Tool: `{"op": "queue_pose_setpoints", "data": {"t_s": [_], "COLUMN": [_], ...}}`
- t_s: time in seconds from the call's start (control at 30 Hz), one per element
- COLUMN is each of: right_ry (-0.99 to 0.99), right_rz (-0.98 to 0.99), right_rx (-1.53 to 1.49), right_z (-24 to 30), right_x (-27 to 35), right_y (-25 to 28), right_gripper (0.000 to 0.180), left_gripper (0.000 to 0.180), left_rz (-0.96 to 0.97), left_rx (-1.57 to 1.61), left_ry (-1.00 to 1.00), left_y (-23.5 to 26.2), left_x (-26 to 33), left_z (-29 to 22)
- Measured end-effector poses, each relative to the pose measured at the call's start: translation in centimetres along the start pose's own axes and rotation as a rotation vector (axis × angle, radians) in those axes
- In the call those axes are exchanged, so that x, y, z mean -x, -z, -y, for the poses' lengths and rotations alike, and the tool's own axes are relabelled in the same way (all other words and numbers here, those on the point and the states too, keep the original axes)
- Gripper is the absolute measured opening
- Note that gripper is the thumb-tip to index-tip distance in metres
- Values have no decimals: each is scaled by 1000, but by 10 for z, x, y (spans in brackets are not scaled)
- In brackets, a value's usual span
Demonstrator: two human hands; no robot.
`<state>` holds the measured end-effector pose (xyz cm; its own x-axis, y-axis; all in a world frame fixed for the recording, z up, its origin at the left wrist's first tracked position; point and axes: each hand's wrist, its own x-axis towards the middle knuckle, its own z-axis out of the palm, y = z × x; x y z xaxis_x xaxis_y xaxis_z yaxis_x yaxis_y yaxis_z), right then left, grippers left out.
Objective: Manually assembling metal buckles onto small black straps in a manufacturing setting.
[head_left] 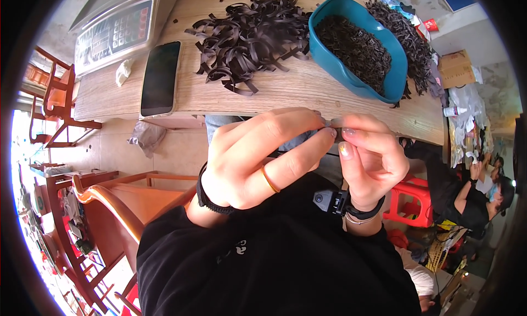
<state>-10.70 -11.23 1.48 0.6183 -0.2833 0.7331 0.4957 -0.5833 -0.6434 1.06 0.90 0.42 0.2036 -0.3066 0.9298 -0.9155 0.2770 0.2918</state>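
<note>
In front of my chest, just off the table's near edge, my two hands meet at the fingertips. My left hand (250, 159), with a gold ring, is closed in a pinch. The bent fingers of my right hand (376, 157) close against the same spot. Between them shows a bit of a small dark strip (336, 130), mostly hidden by the fingers. Beyond my hands lies a loose heap of long dark strips (252, 38). To its right stands a teal plastic basin (351, 81) holding many short dark pieces (357, 49).
A phone (161, 80) lies on the wooden table (219, 104) at left, beside a crumpled tissue (123, 73) and a scale (115, 36). Another dark heap (403, 38) lies behind the basin. A red stool (411, 203) and another person (472, 206) are to the right.
</note>
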Motion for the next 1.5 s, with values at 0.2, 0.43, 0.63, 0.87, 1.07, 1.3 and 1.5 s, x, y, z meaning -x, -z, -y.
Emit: {"op": "queue_pose_setpoints", "data": {"t_s": [0.2, 0.43, 0.63, 0.87, 1.07, 1.3, 1.5], "right_ry": [-32, -111, -189, -387, -601, -711, -625], "right_rz": [-12, -21, 29, 3, 78, 67, 37], "right_rx": [-48, -79, -164, -404, -437, -581, -467], "right_z": [2, 5, 1, -4, -3, -2, 1], "right_x": [-1, 1, 4, 1, -1, 1, 0], "right_y": [0, -1, 3, 4, 9, 9, 1], "right_gripper": [24, 25, 20, 15, 15, 13, 10], "left_gripper": [24, 23, 22, 20, 20, 21, 33], "left_rz": [170, 200, 81, 87, 78, 148, 123], "left_rx": [-45, 0, 94, 107, 111, 146, 217], "left_ry": [20, 70, 48, 28, 24, 35, 114], "left_y": [12, 11, 5, 1, -1, 0, -9], "left_x": [-4, -5, -2, -1, 0, -3, 5], "left_z": [-2, -4, 3, 5, 8, 10, 12]}}
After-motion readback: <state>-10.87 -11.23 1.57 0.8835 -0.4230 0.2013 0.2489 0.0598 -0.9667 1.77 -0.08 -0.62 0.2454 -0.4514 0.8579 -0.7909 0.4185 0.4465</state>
